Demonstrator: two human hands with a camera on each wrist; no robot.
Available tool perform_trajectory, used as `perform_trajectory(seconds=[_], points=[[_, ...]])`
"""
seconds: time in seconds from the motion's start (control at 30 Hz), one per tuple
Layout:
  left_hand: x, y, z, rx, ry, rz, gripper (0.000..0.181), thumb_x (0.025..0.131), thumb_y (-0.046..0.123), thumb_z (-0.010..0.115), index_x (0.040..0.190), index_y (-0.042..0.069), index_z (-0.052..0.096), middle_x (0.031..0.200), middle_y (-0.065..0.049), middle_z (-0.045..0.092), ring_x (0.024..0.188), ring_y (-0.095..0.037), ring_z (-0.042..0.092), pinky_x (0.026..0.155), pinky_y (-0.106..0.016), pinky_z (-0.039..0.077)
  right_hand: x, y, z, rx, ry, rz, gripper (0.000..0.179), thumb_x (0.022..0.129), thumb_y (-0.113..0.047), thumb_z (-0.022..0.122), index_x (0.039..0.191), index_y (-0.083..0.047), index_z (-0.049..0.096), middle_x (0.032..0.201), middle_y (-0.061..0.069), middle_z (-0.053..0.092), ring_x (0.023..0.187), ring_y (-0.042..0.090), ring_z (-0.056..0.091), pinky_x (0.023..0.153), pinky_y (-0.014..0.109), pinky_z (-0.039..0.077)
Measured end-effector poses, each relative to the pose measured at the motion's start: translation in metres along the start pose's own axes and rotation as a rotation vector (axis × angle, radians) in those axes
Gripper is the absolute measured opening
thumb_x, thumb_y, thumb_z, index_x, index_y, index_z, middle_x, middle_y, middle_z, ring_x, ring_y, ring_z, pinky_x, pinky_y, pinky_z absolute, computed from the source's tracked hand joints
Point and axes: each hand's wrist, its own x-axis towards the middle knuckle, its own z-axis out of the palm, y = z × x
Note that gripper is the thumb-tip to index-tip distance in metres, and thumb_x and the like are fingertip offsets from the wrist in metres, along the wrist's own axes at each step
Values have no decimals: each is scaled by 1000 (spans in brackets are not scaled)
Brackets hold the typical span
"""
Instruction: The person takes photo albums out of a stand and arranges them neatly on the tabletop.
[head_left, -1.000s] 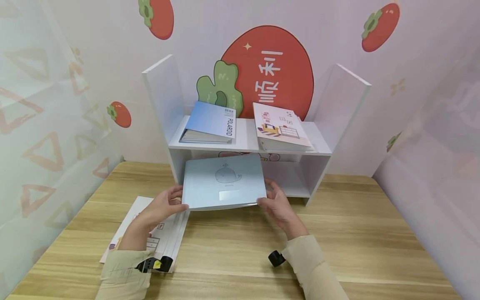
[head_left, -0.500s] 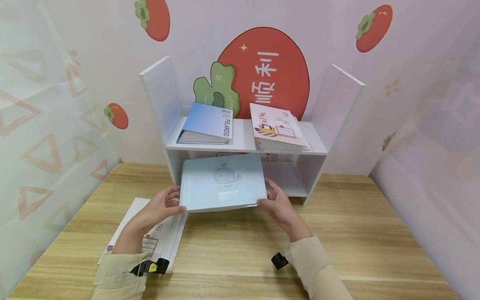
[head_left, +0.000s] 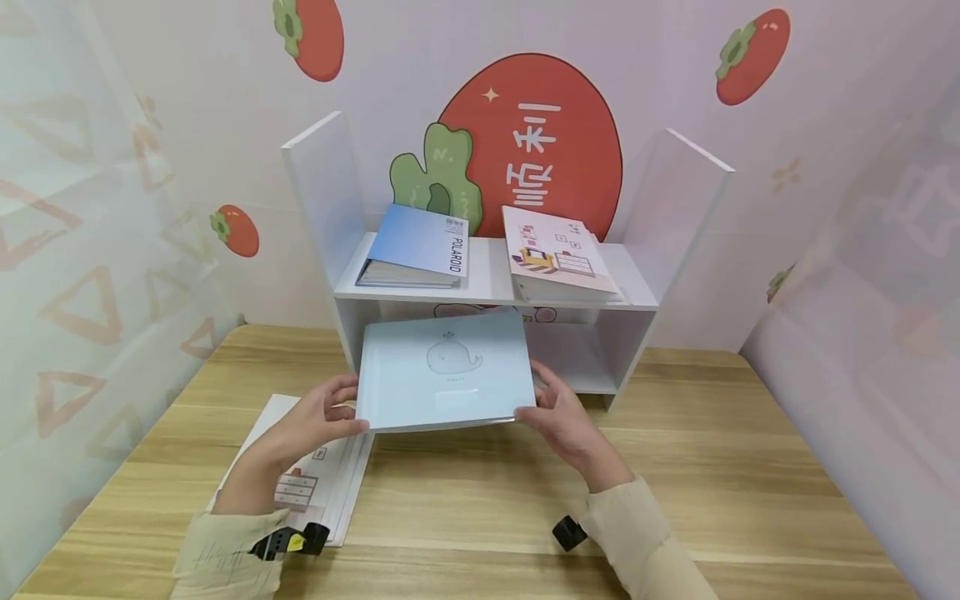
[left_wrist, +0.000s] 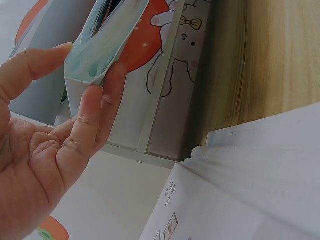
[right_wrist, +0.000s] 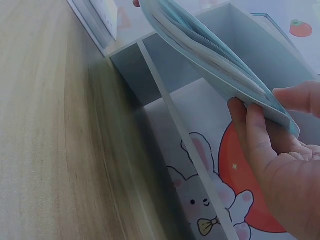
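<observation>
A light blue album (head_left: 446,367) with a line-drawn whale on its cover is held up, tilted, in front of the lower shelf. My left hand (head_left: 318,421) grips its left edge, thumb on top and fingers beneath. On the opposite edge my right hand (head_left: 562,417) pinches the near corner the same way. Loose pages inside the album (right_wrist: 210,55) show from the side in the right wrist view. In the left wrist view, my left hand (left_wrist: 55,130) holds the album (left_wrist: 97,60) by its folded end.
A white two-tier shelf (head_left: 483,292) stands at the back of the wooden table (head_left: 712,483). On its upper board lie a blue POLAROID album (head_left: 420,242) and a pink-white illustrated album (head_left: 558,254). Another illustrated album (head_left: 322,483) lies on the table under my left forearm.
The album has come slightly down and nearer to me, with both hands still holding its sides. My forearms have spread a little apart.
</observation>
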Motion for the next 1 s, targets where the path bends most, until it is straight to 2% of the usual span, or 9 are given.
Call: perform_trajectory(seconds=[0.07,0.17,0.33,0.57,0.8,1.0], points=[[-1,0,0,-10,-6,8,83,92,17,71,151,-11,19,151,-35,36,126,-40,51,94,-30,52,-2,0,0,0,-11,0,90,86,14,55,159,-5,7,148,34,38,106,10,63,87,20,54],[-3,0,0,-17,-12,11,83,92,17,71,151,-11,19,150,-35,36,126,-39,52,91,-24,52,-5,0,0,-4,-20,-1,90,86,14,56,159,-4,7,144,31,45,106,10,64,88,21,54],[-6,-1,1,-17,-18,-2,82,91,18,72,150,-9,22,149,-33,38,125,-38,52,91,-26,52,-9,2,-2,-10,-26,4,89,86,15,56,159,-4,8,137,21,54,105,10,65,88,22,55],[-9,-2,2,6,-28,5,81,90,18,73,149,-9,25,146,-32,42,119,-34,56,88,-26,52,-15,2,0,-4,-23,34,90,86,16,57,159,-6,9,132,16,58,103,11,66,88,23,56],[-12,-2,3,19,-54,24,81,90,18,73,148,-9,25,144,-32,45,114,-29,57,87,-25,51,-20,3,2,-18,-16,49,89,86,17,56,158,-5,9,138,25,52,103,10,65,86,21,55],[-14,-1,5,-2,-83,39,81,91,17,73,148,-12,23,144,-34,44,116,-30,58,85,-23,53,-25,4,2,-30,-22,42,90,85,16,57,158,-4,8,140,26,51,104,10,65,86,21,55]])
